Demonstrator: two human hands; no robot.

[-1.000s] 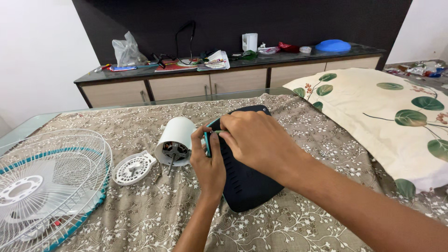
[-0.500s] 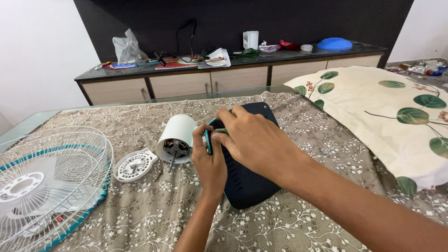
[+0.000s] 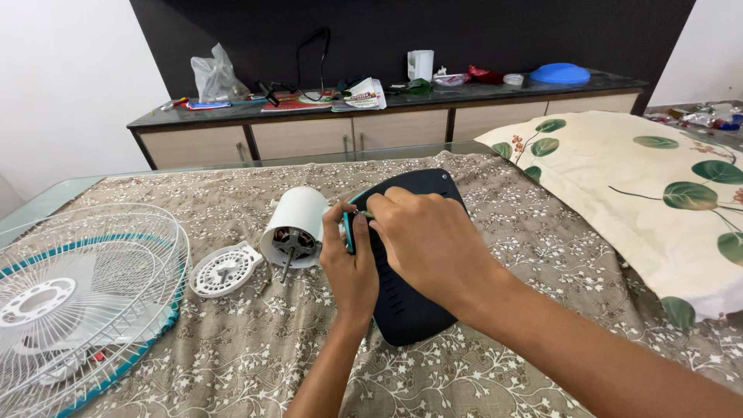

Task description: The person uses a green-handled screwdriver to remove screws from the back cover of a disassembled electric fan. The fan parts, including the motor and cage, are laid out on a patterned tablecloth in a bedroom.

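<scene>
Roughly at the middle of the cloth-covered worktop (image 3: 232, 364), both hands meet on a dark panel (image 3: 410, 302) with a teal edge. The left hand (image 3: 350, 271) grips the panel's left edge, thumb on the teal rim and fingers curled round behind it, so the panel stands tilted against the palm. The right hand (image 3: 429, 240) lies over the panel's upper face, its fingers (image 3: 379, 213) pressed together at the top left corner, pinching a thin green tool (image 3: 362, 214); only a short piece of it shows, and its tip is hidden. Just left of the fingers lies a white motor housing (image 3: 294, 224) with its shaft pointing toward the camera, then a round white cap (image 3: 223, 271). Farther left, a wire fan guard (image 3: 77, 294) is cut off by the frame. A leaf-print pillow (image 3: 642, 193) lies well to the right.
</scene>
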